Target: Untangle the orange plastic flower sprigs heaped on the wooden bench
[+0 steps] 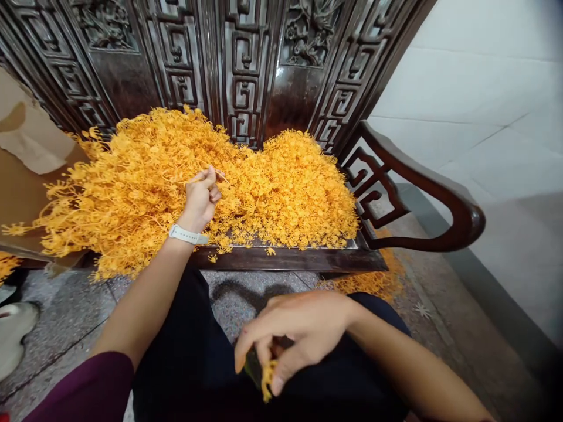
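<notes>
A big heap of yellow plastic flower pieces [167,158] with thin stems and small splayed tips covers the wooden bench seat. At the middle of the heap, my left hand [203,196], with a pale wristband, is closed in a pinch on a thin yellow stem. My right hand [299,331] is held low over my lap with fingers curled. Between its thumb and fingers a small yellow flower piece [267,380] pokes out. Something dark and greenish shows under those fingers, too hidden to name.
The dark carved bench [290,258] has a curved armrest [461,217] at right and a high backrest. A cardboard box [30,170] stands at left. More yellow pieces [373,278] lie beneath the bench. A light shoe [17,334] is on the speckled floor.
</notes>
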`<state>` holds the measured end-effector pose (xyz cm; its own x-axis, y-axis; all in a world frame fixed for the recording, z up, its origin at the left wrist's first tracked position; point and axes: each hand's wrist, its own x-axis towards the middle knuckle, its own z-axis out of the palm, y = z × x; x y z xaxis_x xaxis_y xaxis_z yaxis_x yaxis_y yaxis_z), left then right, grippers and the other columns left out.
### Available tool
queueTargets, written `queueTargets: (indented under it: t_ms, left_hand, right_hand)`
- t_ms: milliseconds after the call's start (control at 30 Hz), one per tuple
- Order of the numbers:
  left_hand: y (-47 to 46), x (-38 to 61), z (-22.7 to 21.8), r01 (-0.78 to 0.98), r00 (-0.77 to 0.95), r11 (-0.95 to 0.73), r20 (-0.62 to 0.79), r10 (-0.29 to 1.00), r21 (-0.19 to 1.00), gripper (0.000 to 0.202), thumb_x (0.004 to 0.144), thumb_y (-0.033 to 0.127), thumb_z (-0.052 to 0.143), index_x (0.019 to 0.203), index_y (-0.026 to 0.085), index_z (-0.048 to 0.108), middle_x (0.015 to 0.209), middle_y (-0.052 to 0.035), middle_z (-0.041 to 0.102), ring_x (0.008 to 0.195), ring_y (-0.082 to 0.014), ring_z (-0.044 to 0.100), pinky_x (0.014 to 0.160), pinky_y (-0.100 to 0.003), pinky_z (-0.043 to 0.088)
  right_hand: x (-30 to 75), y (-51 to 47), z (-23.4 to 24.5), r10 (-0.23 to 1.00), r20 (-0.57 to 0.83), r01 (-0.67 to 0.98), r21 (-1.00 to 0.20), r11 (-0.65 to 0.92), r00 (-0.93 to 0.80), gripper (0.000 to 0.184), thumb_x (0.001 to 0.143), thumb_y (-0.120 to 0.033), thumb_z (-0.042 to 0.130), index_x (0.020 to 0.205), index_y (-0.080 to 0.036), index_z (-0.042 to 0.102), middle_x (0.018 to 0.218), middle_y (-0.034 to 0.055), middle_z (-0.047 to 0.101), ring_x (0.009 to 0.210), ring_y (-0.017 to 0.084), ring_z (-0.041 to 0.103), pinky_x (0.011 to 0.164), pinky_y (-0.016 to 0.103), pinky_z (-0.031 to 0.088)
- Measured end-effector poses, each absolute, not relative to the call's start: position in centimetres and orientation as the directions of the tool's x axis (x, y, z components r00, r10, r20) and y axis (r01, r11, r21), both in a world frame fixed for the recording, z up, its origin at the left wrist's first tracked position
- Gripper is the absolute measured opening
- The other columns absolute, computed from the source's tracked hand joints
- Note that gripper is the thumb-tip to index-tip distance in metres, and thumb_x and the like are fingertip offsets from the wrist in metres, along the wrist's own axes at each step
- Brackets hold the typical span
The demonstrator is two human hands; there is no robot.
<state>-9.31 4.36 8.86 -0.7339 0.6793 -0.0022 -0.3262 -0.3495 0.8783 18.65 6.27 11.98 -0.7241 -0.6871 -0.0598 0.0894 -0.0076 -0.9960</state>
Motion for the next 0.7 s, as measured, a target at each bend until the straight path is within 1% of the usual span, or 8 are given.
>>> queueTargets:
  t_ms: [100,133,200,267,300,400,533,700]
  left_hand:
    - [4.7,-8.0,8.5,-0.370,-0.665,-0.318,-0.011,0.746,0.873,0.027,0.084,0.033,0.085,0.081,0.018,0.062,0.091,-0.0004,0.066,0.047,-0.0014,0.029,0.040,-0.022,0.023]
    - [4.8,-7.5,8.5,-0.381,-0.646,-0.303,-0.017,0.764,0.874,0.030,0.082,0.033,0.087,0.081,0.017,0.061,0.090,-0.0002,0.066,0.047,-0.0006,0.029,0.040,-0.020,0.023]
    - [4.9,-6.3,8.3,-0.397,-0.610,-0.263,-0.039,0.791,0.879,0.034,0.078,0.034,0.090,0.081,0.016,0.061,0.089,0.0006,0.064,0.046,0.0004,0.031,0.039,-0.016,0.023]
    - [5.2,-5.1,8.2,-0.400,-0.580,-0.216,-0.063,0.812,0.891,0.038,0.077,0.038,0.092,0.082,0.015,0.062,0.090,0.0007,0.064,0.047,0.0008,0.033,0.040,-0.014,0.026]
    - [5.4,-4.4,8.1,-0.401,-0.563,-0.189,-0.078,0.822,0.896,0.039,0.076,0.038,0.093,0.083,0.014,0.063,0.088,0.0011,0.063,0.047,0.0006,0.034,0.040,-0.014,0.028]
    - [5.8,-2.3,8.1,-0.423,-0.518,-0.146,-0.106,0.849,0.894,0.043,0.071,0.038,0.097,0.087,0.014,0.065,0.081,0.0027,0.061,0.047,-0.0006,0.039,0.040,-0.014,0.033]
    - [5.6,-0.6,8.1,-0.498,-0.362,-0.092,-0.111,0.926,0.862,0.041,0.073,0.035,0.096,0.086,0.015,0.063,0.073,0.0054,0.059,0.045,-0.0015,0.041,0.040,-0.013,0.039]
    - [5.6,-0.3,8.2,-0.476,-0.379,-0.095,-0.107,0.919,0.874,0.033,0.077,0.025,0.093,0.086,0.013,0.064,0.084,0.0015,0.066,0.042,0.0015,0.037,0.037,-0.011,0.036]
  right_hand:
    - [18.4,11.4,13.8,-0.607,-0.020,0.107,-0.988,-0.108,-0.795,0.044,0.081,-0.053,0.086,0.106,-0.019,0.073,0.084,0.0069,0.074,0.075,0.017,0.069,0.069,0.025,0.054]
    - [18.1,13.1,14.1,-0.438,0.013,0.083,-0.976,-0.200,-0.899,0.045,0.080,-0.059,0.084,0.101,-0.020,0.073,0.084,0.0068,0.074,0.074,0.017,0.068,0.068,0.027,0.053]
    - [17.3,15.9,14.3,0.117,0.075,-0.110,-0.935,-0.338,-0.990,0.050,0.084,-0.070,0.071,0.097,-0.022,0.071,0.083,0.0050,0.072,0.068,0.015,0.061,0.064,0.027,0.050]
    - [16.5,17.9,13.9,0.561,0.049,-0.304,-0.877,-0.372,-0.826,0.052,0.091,-0.072,0.056,0.096,-0.021,0.068,0.083,0.0037,0.069,0.062,0.012,0.051,0.059,0.025,0.045]
    - [16.2,18.4,13.4,0.662,-0.019,-0.332,-0.854,-0.400,-0.749,0.051,0.091,-0.069,0.055,0.096,-0.020,0.067,0.083,0.0038,0.068,0.061,0.012,0.048,0.058,0.025,0.043]
    - [15.5,18.0,11.5,0.723,-0.108,-0.228,-0.908,-0.350,-0.682,0.042,0.086,-0.057,0.068,0.097,-0.017,0.070,0.089,0.0052,0.068,0.068,0.013,0.051,0.062,0.025,0.042]
    - [14.3,15.3,8.7,0.670,0.110,-0.078,-0.994,0.077,-0.734,0.042,0.070,-0.041,0.091,0.099,-0.019,0.069,0.103,0.0027,0.071,0.093,0.017,0.060,0.078,0.027,0.045]
    - [14.0,14.3,7.2,0.598,0.094,-0.057,-0.995,0.080,-0.796,0.028,0.087,-0.037,0.074,0.073,-0.018,0.060,0.066,-0.0060,0.051,0.066,0.011,0.046,0.062,0.025,0.034]
